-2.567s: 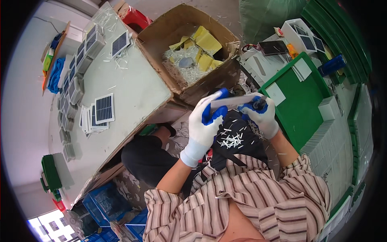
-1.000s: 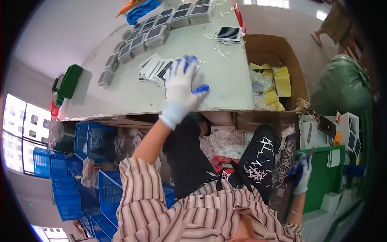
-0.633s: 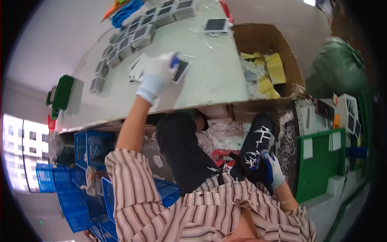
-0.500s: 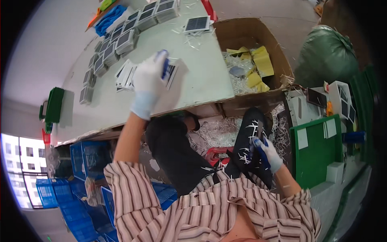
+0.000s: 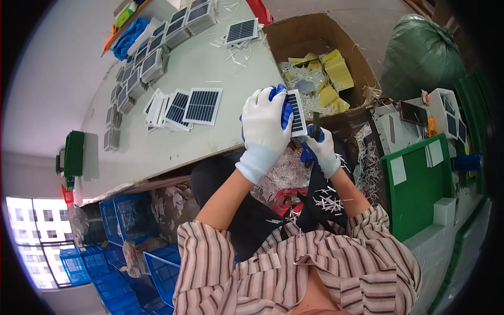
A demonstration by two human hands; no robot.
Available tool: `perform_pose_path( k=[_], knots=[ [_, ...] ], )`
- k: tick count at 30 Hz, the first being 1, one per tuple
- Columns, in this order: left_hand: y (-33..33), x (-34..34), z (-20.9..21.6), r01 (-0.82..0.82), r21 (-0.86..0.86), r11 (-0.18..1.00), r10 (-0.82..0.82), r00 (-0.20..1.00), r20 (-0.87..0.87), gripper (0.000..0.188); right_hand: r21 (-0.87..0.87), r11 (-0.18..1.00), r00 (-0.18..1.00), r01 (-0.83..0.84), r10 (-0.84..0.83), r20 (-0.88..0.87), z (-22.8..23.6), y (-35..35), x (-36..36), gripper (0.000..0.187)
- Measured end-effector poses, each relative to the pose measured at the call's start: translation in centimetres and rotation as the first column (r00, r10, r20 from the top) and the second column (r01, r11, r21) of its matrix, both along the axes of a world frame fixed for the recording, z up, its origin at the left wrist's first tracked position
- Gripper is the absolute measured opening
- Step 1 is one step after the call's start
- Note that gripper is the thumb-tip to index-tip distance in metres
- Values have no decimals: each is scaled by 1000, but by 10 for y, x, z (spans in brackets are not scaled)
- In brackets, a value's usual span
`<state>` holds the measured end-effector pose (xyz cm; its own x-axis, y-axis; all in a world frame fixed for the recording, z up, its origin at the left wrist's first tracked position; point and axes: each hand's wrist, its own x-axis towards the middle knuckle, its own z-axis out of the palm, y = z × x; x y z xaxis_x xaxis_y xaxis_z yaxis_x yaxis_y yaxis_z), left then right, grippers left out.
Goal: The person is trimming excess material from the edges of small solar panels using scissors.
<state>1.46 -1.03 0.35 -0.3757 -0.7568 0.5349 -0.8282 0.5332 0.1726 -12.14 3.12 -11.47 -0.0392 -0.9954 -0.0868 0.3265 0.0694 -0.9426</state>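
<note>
My left hand, in a white glove with blue palm and fingertips, is closed on a small solar panel beyond the table's front edge. The panel has dark striped cells and a white border, and is held tilted, partly hidden by the fingers. Close to its near end is my right hand, gloved the same way and closed around a dark, narrow knife-like tool that points upward. Whether the tool touches the panel is hard to make out. A fanned row of panels lies on the table, left of my left hand.
Stacks of panels line the far left of the pale table. Another panel sits among white strips at the back. A cardboard box of scraps adjoins the table's right edge. White strips litter my lap.
My left hand has moved right from the fanned panels, now with one panel in it. My right hand has risen from my lap with the tool to meet it.
</note>
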Motion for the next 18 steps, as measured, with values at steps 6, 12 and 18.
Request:
perform_pose_path(
  k=[6,12,18],
  knots=[
    [-3,-5,-2,39,0,999,-39,993,-109,39,-202,979,993,-14,-10,-118,-10,-21,-1,17],
    [-4,-4,-5,28,-2,1000,-28,996,-80,39,-192,981,981,24,-60,-183,-6,-23,-2,13],
    [-5,-6,-6,5,4,1000,-5,997,-83,39,-254,962,989,-104,73,-131,-3,-27,-2,19]
  ],
)
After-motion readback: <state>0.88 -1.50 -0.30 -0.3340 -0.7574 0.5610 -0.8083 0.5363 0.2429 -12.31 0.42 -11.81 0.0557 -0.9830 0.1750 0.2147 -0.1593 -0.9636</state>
